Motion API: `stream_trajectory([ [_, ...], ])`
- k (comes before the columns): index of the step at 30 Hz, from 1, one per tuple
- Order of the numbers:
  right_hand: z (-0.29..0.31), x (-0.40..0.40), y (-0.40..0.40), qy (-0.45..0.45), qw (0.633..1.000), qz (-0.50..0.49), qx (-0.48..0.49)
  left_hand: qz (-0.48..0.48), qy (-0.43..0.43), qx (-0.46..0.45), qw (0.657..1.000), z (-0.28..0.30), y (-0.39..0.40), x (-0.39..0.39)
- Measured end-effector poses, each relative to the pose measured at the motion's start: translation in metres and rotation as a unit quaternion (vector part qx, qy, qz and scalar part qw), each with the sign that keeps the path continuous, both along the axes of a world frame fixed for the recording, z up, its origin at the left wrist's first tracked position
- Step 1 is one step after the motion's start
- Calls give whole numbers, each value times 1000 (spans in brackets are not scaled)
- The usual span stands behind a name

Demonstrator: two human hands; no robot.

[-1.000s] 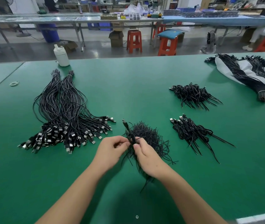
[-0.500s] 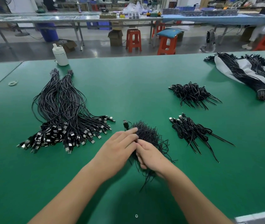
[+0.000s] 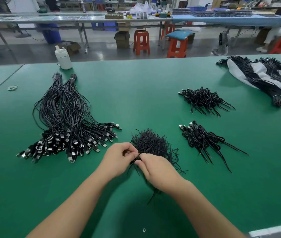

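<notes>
Currently, from my remote station, I record both hands meeting low over the green table (image 3: 136, 93). Left grip (image 3: 119, 158): thumb and fingers curled, pinching a small black wire bundle (image 3: 136, 158). Right grip (image 3: 155, 169): fingertips clamped on the same bundle from the opposite side. The bundle sits at the near edge of the loose pile of black ties (image 3: 151, 143), touching it. Long USB cables (image 3: 64, 117) lie well to the left. A near heap of coiled cables (image 3: 203, 140) and a far heap (image 3: 203, 100) lie to the right. A white bottle (image 3: 63, 58) stands at the far edge. I cannot tell whether the bundle is tied.
</notes>
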State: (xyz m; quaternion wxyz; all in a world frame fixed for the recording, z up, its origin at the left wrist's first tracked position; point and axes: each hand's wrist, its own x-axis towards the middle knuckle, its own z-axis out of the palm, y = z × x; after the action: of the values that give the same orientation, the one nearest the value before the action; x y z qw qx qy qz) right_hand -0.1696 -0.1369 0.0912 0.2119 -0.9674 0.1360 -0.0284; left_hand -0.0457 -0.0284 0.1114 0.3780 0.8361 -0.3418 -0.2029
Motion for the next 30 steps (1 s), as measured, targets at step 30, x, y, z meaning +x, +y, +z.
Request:
stream_trajectory([
  [30, -4, -4, -3, 10, 968, 124, -219, -143, -57, 161, 975, 9, 2, 9],
])
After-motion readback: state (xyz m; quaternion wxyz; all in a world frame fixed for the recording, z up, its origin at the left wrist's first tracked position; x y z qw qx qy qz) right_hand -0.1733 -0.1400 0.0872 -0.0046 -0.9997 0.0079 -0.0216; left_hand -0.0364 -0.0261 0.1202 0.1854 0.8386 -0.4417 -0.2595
